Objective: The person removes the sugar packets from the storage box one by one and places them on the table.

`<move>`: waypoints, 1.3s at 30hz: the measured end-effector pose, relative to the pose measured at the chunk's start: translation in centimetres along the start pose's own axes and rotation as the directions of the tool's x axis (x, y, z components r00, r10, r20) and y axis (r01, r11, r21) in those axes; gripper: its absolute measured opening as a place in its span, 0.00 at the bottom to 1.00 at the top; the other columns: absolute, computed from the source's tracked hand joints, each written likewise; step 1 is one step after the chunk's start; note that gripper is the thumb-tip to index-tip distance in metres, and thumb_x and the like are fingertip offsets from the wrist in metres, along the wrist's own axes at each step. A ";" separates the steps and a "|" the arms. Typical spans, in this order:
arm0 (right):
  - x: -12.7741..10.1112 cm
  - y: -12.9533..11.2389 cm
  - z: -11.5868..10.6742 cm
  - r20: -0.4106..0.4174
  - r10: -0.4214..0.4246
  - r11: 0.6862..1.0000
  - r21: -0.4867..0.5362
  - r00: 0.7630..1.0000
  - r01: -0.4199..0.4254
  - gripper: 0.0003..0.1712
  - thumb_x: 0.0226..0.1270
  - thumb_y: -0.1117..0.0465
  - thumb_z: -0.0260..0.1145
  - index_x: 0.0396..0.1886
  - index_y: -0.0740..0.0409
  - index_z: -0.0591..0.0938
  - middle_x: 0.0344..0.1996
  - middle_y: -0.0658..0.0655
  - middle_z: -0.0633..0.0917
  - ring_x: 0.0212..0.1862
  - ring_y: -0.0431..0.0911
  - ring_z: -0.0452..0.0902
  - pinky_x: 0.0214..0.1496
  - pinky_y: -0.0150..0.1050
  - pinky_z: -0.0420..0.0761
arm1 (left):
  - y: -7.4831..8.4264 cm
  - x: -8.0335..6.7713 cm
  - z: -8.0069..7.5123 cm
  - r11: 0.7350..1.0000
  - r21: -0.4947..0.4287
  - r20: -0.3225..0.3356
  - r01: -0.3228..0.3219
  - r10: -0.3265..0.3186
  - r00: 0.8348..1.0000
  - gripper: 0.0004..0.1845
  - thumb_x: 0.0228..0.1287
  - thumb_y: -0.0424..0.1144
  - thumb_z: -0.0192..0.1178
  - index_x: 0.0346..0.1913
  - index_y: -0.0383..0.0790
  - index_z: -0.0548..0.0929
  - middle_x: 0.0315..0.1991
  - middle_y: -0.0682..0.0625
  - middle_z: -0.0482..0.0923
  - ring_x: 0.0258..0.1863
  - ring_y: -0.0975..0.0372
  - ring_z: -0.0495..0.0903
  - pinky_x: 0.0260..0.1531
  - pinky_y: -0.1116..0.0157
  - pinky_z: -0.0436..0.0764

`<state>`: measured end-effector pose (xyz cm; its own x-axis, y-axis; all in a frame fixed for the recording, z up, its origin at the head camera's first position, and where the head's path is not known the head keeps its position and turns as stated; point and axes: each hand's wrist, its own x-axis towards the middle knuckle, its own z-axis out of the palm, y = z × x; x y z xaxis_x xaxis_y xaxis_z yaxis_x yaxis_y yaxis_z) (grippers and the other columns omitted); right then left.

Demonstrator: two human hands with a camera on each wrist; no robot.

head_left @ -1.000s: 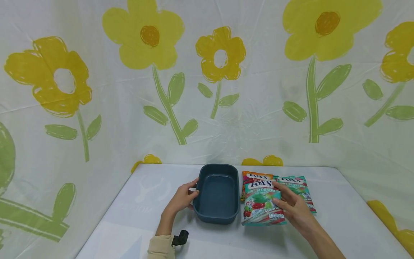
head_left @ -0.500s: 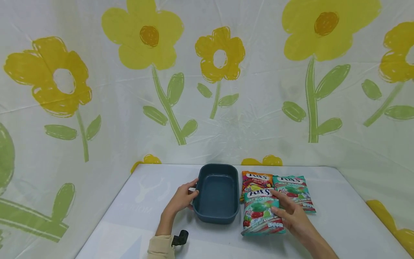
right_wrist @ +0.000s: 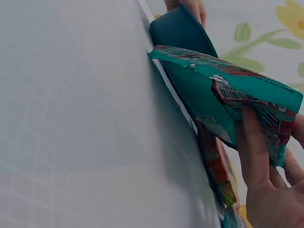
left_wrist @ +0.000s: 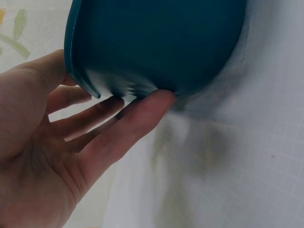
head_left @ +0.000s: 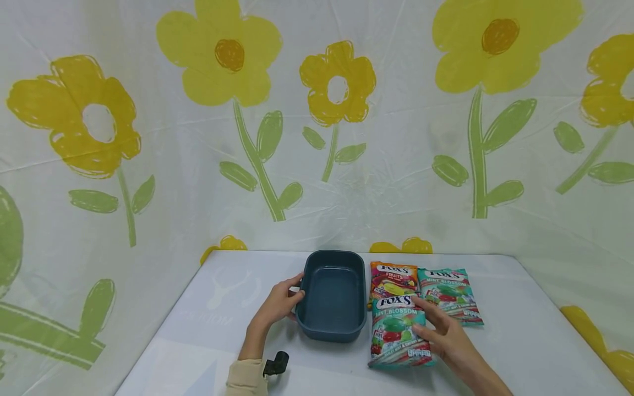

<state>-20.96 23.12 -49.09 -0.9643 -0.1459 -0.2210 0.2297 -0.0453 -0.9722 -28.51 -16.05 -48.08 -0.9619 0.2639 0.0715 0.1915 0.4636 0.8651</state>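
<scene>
My left hand [head_left: 277, 301] holds the left side of a dark blue-green plastic tub [head_left: 331, 334], thumb at the rim and fingers along the outer wall. Seen from the left wrist, the fingertips lie against the tub's underside [left_wrist: 156, 42]. The tub has nothing in it. To its right, my right hand [head_left: 452, 342] grips a teal Fox's Mint Blossom candy bag [head_left: 396, 333] by its right side. In the right wrist view that bag's back [right_wrist: 199, 88] is raised off the table, with fingers pressed on its underside.
Behind the held bag lie an orange Fox's Fruits candy bag [head_left: 393, 279] and a second teal Mint Blossom bag [head_left: 452, 294], both flat on the white table [head_left: 505, 335]. A curtain with yellow flowers [head_left: 396, 181] stands along the table's back edge.
The right hand has brought the teal candy bag nearer the table's front, uncovering more of the orange bag. My left hand and the tub have stayed put.
</scene>
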 end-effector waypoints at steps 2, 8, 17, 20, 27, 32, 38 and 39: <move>0.1 0.1 0.0 -0.007 0.005 1.000 -0.014 1.000 -0.006 0.39 0.68 0.54 0.65 0.76 0.41 0.61 0.79 0.61 0.50 0.63 0.52 0.74 0.56 0.50 0.85 | 0.0 0.0 0.0 1.000 -0.002 -0.001 -0.004 0.004 1.000 0.30 0.71 0.33 0.53 0.74 0.37 0.62 0.63 0.31 0.71 0.53 0.43 0.81 0.20 0.60 0.87; 0.2 0.3 0.1 -0.017 0.026 1.000 -0.017 1.000 -0.026 0.41 0.66 0.53 0.67 0.76 0.42 0.60 0.78 0.61 0.51 0.63 0.52 0.74 0.56 0.50 0.85 | 0.0 0.0 0.0 1.000 -0.003 -0.002 -0.005 0.005 1.000 0.30 0.71 0.33 0.53 0.74 0.37 0.62 0.63 0.31 0.71 0.53 0.44 0.82 0.20 0.60 0.87; 0.6 0.5 -0.3 0.012 -0.092 0.945 -0.313 0.996 0.091 0.43 0.61 0.51 0.71 0.74 0.46 0.63 0.76 0.63 0.59 0.74 0.64 0.59 0.61 0.53 0.81 | 0.0 0.0 0.0 1.000 -0.002 -0.007 -0.002 0.002 1.000 0.30 0.70 0.34 0.54 0.74 0.37 0.63 0.63 0.32 0.71 0.52 0.46 0.82 0.20 0.61 0.87; 0.8 0.4 -0.4 0.053 -0.133 0.903 -0.404 0.990 0.143 0.44 0.60 0.51 0.72 0.74 0.48 0.63 0.75 0.66 0.59 0.68 0.64 0.67 0.55 0.46 0.84 | 0.0 0.0 0.0 1.000 0.002 -0.009 -0.001 0.001 1.000 0.30 0.70 0.35 0.54 0.74 0.37 0.63 0.63 0.32 0.71 0.51 0.46 0.82 0.20 0.61 0.87; 0.6 0.0 0.0 0.067 -0.160 0.853 -0.492 0.985 0.172 0.45 0.58 0.52 0.74 0.73 0.54 0.65 0.72 0.72 0.62 0.56 0.53 0.79 0.48 0.35 0.86 | -0.1 0.0 0.1 1.000 0.007 -0.008 0.002 -0.002 1.000 0.30 0.71 0.34 0.53 0.74 0.37 0.62 0.63 0.32 0.71 0.52 0.46 0.82 0.20 0.61 0.87; 0.2 -0.3 0.3 0.049 -0.173 0.802 -0.573 0.984 0.170 0.44 0.56 0.52 0.75 0.71 0.55 0.67 0.69 0.71 0.67 0.58 0.54 0.77 0.54 0.44 0.85 | 0.0 0.0 0.0 1.000 0.005 -0.006 -0.001 0.001 1.000 0.30 0.71 0.34 0.53 0.74 0.36 0.62 0.63 0.31 0.71 0.52 0.45 0.82 0.19 0.61 0.87; 0.1 -0.5 0.4 0.017 -0.149 0.737 -0.664 0.989 0.122 0.45 0.53 0.49 0.76 0.70 0.56 0.70 0.66 0.70 0.71 0.52 0.52 0.80 0.50 0.48 0.86 | 0.0 0.1 0.1 1.000 0.015 -0.003 0.009 -0.009 1.000 0.30 0.71 0.34 0.53 0.74 0.37 0.62 0.64 0.31 0.70 0.52 0.45 0.82 0.20 0.61 0.87; 0.1 -0.5 0.4 0.011 -0.146 0.721 -0.684 0.989 0.114 0.45 0.52 0.48 0.77 0.69 0.57 0.71 0.65 0.70 0.72 0.50 0.52 0.81 0.49 0.48 0.86 | 0.0 0.1 0.1 1.000 0.017 -0.003 0.008 -0.008 1.000 0.30 0.71 0.34 0.53 0.74 0.37 0.62 0.64 0.31 0.70 0.52 0.45 0.82 0.20 0.61 0.87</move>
<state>-21.10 22.76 -48.61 -0.9860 -0.1488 -0.0753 -0.0350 0.6262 -0.7789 -28.56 -15.96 -48.09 -0.9641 0.2573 0.0659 0.1868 0.4803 0.8570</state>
